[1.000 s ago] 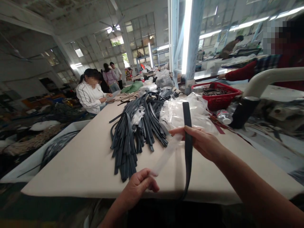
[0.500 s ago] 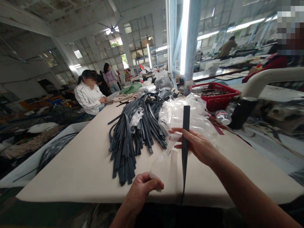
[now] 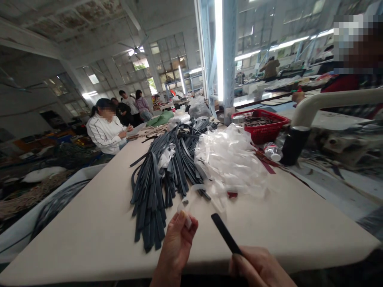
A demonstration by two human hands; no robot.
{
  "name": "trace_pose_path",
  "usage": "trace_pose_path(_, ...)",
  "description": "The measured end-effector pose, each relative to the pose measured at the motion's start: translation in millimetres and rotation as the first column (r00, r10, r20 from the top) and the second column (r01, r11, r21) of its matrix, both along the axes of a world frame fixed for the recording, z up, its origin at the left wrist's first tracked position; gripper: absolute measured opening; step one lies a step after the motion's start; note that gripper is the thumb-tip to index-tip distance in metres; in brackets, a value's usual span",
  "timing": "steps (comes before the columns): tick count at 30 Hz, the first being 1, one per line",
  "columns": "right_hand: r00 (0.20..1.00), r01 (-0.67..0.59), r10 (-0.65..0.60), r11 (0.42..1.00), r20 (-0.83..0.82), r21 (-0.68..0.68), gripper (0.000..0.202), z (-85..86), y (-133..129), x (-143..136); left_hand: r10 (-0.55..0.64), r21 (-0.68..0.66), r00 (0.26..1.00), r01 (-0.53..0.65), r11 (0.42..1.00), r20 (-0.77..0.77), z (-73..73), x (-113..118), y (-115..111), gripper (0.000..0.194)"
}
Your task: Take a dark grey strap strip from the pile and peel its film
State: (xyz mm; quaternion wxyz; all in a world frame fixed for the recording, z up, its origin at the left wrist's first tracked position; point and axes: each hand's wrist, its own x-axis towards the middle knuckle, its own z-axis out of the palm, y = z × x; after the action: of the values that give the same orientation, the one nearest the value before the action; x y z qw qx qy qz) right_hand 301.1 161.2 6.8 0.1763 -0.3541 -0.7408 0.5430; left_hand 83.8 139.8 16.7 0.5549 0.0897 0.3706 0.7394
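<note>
My right hand is at the bottom edge, closed around a dark strap whose free end points up and to the left over the table's near edge. My left hand sits beside it, pinching the end of a clear plastic sleeve that trails away across the table toward the pile of plastic. A long heap of dark straps lies on the beige table just beyond my left hand.
A mound of crumpled clear plastic lies right of the straps. Behind it stand a red basket, a water bottle and a white-and-black machine arm. A seated person in white works at the far left; others stand behind.
My right hand has pulled the strap down and back toward me, out of the clear sleeve. My left hand keeps the sleeve's end, and the view has tilted down.
</note>
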Motion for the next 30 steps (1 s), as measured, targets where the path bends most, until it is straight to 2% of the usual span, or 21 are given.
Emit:
trace_pose_path(2, 0.994, -0.107, 0.104, 0.988, 0.031, 0.113, 0.054, 1.2, -5.7, -7.4, 0.029, -0.023, 0.999, -0.029, 0.999, 0.013, -0.6, 0.8, 3.2, 0.035)
trace_pose_path(4, 0.986, -0.155, 0.144, 0.974, 0.082, 0.164, 0.046, 2.7, -6.8, -15.3, 0.014, 0.004, 1.0, -0.014, 1.0, -0.007, -0.7, 2.6, 4.7, 0.033)
trace_pose_path(9, 0.988, -0.124, 0.092, 0.954, 0.126, 0.272, 0.037, 2.9, -2.6, -28.2, 0.013, 0.008, 1.0, -0.012, 1.0, -0.024, 0.7, 7.1, 3.3, 0.03)
trace_pose_path(14, 0.984, -0.108, 0.063, 0.953, 0.166, 0.283, 0.036, -2.4, -2.4, -33.0, -0.006, 0.003, 0.999, 0.006, 1.0, -0.045, 1.1, 10.0, 0.3, 0.031)
trace_pose_path(19, 0.982, -0.12, 0.076, 0.957, 0.174, 0.263, 0.04, -5.4, -1.0, -34.4, 0.008, -0.066, 1.0, -0.008, 0.998, 0.003, -3.4, 11.1, -1.2, 0.034)
trace_pose_path(22, 0.989, -0.106, 0.083, 0.976, 0.126, 0.192, 0.044, -3.0, 1.2, -37.2, -0.012, -0.121, 1.0, 0.016, 0.992, 0.028, -10.9, 16.0, -3.6, 0.04)
trace_pose_path(25, 0.991, -0.132, 0.13, 0.99, -0.035, -0.057, 0.056, -0.7, 3.2, -41.6, -0.078, -0.153, 0.997, 0.079, 0.985, 0.017, -20.5, 28.2, -9.6, 0.042)
trace_pose_path(28, 0.942, -0.27, 0.188, 0.916, -0.277, -0.297, 0.073, -0.5, 3.2, -41.1, -0.115, -0.181, 0.993, 0.119, 0.976, 0.029, -26.6, 39.1, -17.1, 0.044)
trace_pose_path(30, 0.907, -0.325, 0.192, 0.886, -0.375, -0.331, 0.072, -2.8, 1.4, -34.8, -0.094, -0.199, 0.995, 0.101, 0.975, 0.042, -26.9, 38.8, -21.0, 0.046)
